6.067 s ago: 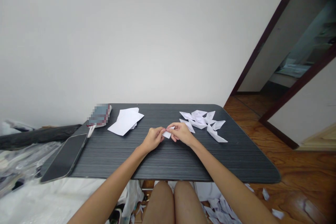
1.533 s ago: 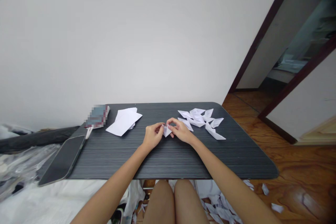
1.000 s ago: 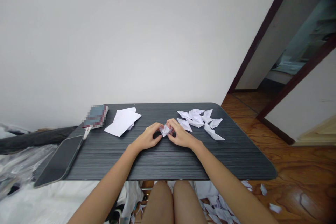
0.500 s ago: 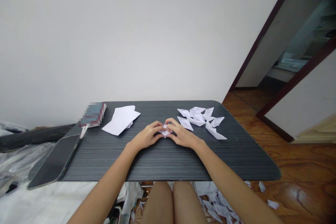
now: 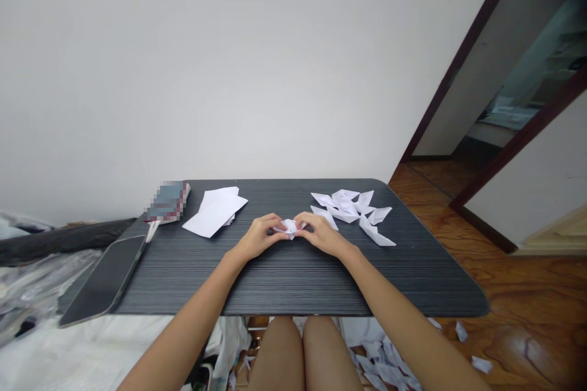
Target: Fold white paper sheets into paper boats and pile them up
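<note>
A small folded white paper point(image 5: 290, 229) is between my two hands, just above or on the middle of the dark table point(image 5: 293, 281). My left hand point(image 5: 263, 234) pinches its left end between thumb and fingers. On the other end, the thumb and fingers of my right hand point(image 5: 321, 233) are closed in the same way. Beyond my right hand lie several folded paper boats point(image 5: 346, 204) in a loose group. To the left of my hands is a small stack of flat white paper sheets point(image 5: 215, 212), slightly fanned.
A phone point(image 5: 105, 281) lies at the table's left edge, below a blurred-out packet point(image 5: 167, 201) with a white strap. A white wall point(image 5: 275, 73) stands behind the table. More folded papers point(image 5: 385, 363) are heaped below it, with scraps on the wooden floor point(image 5: 527, 305).
My hands have moved slightly apart, and the folded paper between them looks wider and flatter. The head view has shifted a little.
</note>
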Available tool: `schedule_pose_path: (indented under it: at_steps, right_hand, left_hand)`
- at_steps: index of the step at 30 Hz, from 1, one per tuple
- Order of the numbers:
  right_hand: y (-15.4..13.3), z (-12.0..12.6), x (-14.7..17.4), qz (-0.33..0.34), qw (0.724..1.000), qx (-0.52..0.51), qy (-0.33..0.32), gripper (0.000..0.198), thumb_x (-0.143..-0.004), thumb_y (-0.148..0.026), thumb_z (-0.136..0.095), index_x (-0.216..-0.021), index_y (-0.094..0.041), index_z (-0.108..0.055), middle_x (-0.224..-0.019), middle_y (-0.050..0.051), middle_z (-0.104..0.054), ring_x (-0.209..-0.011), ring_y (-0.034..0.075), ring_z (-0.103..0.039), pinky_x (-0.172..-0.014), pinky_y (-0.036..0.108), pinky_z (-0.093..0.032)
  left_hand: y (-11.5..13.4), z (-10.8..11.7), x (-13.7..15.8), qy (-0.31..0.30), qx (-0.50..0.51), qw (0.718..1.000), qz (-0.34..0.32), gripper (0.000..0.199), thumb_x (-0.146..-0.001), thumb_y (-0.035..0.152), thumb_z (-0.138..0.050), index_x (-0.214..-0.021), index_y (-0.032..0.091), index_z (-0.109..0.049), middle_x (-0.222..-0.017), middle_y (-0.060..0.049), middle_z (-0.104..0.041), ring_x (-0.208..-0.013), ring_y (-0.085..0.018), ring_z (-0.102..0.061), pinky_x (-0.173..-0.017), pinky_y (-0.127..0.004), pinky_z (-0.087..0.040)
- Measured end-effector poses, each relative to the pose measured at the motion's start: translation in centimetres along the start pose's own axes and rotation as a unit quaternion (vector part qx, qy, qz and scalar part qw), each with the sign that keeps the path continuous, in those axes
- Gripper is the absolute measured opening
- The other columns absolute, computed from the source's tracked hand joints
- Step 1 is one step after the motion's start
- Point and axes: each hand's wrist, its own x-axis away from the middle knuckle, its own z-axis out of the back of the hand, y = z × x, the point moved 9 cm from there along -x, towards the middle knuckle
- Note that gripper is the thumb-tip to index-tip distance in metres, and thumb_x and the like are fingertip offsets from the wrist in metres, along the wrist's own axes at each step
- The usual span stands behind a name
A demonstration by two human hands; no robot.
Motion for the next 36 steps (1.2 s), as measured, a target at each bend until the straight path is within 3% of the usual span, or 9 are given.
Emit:
schedule_pose_path:
  at_steps: [3,10,17,24,27,31,33,36]
  right_hand:
    - [1.0,0.2,0.0,-0.021,0.999,-0.013,0.023,0.004,-0.074,-0.021,-0.051,-0.075,-0.017,-0.052,-0.079,0.002,-0.056,-0.073,0.013,-0.051,-0.068,0.027,-0.041]
    - [1.4,0.0,0.0,-0.039,0.998,-0.054,0.023,0.013,-0.07,-0.026,-0.057,-0.077,-0.017,-0.054,-0.079,0.003,-0.058,-0.071,0.014,-0.053,-0.065,0.026,-0.041]
    - [1.8,1.0,0.0,-0.078,0.99,-0.093,0.079,0.012,-0.069,-0.026,-0.057,-0.065,-0.016,-0.051,-0.066,0.001,-0.058,-0.063,0.013,-0.054,-0.061,0.025,-0.041]
    - [2.1,0.5,-0.1,-0.104,0.976,-0.161,0.103,0.019,-0.067,-0.03,-0.058,-0.06,-0.017,-0.046,-0.06,-0.001,-0.058,-0.058,0.012,-0.054,-0.056,0.024,-0.041]
    - [2.7,0.4,-0.1,-0.131,0.956,-0.237,0.116,0.021,-0.064,-0.029,-0.061,-0.074,-0.019,-0.046,-0.055,-0.003,-0.057,-0.05,0.011,-0.054,-0.047,0.022,-0.039]
    - [3.4,-0.2,-0.3,-0.159,0.94,-0.283,0.1,0.042,-0.059,-0.028,-0.064,-0.096,-0.019,-0.045,-0.05,-0.005,-0.057,-0.044,0.011,-0.053,-0.042,0.02,-0.037]
    - [3.8,-0.4,-0.2,-0.175,0.94,-0.277,0.1,0.034,-0.058,-0.029,-0.064,-0.087,-0.016,-0.052,-0.051,-0.003,-0.058,-0.045,0.012,-0.054,-0.043,0.021,-0.038]
    - [4.4,-0.6,0.0,-0.196,0.938,-0.262,0.113,0.025,-0.056,-0.029,-0.065,-0.075,-0.015,-0.057,-0.051,-0.001,-0.058,-0.046,0.013,-0.055,-0.044,0.023,-0.04]
  left_hand:
    - [0.2,0.0,0.1,-0.007,0.002,1.0,-0.01,0.026,-0.068,0.034,-0.059,-0.086,0.016,-0.062,-0.091,-0.007,-0.056,-0.08,-0.015,-0.055,-0.073,-0.026,-0.042]
    - [0.1,0.6,0.1,0.04,0.044,0.998,0.011,0.02,-0.074,0.03,-0.052,-0.081,0.014,-0.063,-0.088,-0.007,-0.062,-0.078,-0.014,-0.057,-0.071,-0.024,-0.043]
    - [-0.9,0.7,0.3,0.076,0.099,0.991,0.054,0.021,-0.074,0.029,-0.053,-0.084,0.012,-0.061,-0.076,-0.006,-0.065,-0.071,-0.015,-0.06,-0.07,-0.025,-0.045]
    - [-1.2,0.6,0.2,0.102,0.134,0.983,0.079,0.024,-0.071,0.031,-0.056,-0.081,0.011,-0.062,-0.081,-0.008,-0.065,-0.075,-0.017,-0.06,-0.071,-0.027,-0.046]
    - [-1.1,0.3,0.1,0.1,0.163,0.977,0.091,0.023,-0.072,0.031,-0.054,-0.081,0.011,-0.061,-0.077,-0.007,-0.065,-0.072,-0.017,-0.061,-0.07,-0.027,-0.046]
    - [-1.3,0.3,0.2,0.114,0.203,0.967,0.102,0.04,-0.07,0.029,-0.057,-0.105,0.013,-0.046,-0.076,-0.005,-0.064,-0.07,-0.016,-0.062,-0.07,-0.027,-0.046]
    - [-1.5,0.0,0.1,0.106,0.211,0.966,0.109,0.047,-0.07,0.028,-0.057,-0.111,0.014,-0.04,-0.076,-0.005,-0.064,-0.07,-0.016,-0.062,-0.071,-0.027,-0.046]
    - [-2.1,-0.3,0.0,0.091,0.197,0.968,0.127,0.043,-0.069,0.03,-0.057,-0.107,0.012,-0.045,-0.076,-0.005,-0.063,-0.071,-0.016,-0.061,-0.069,-0.027,-0.046]
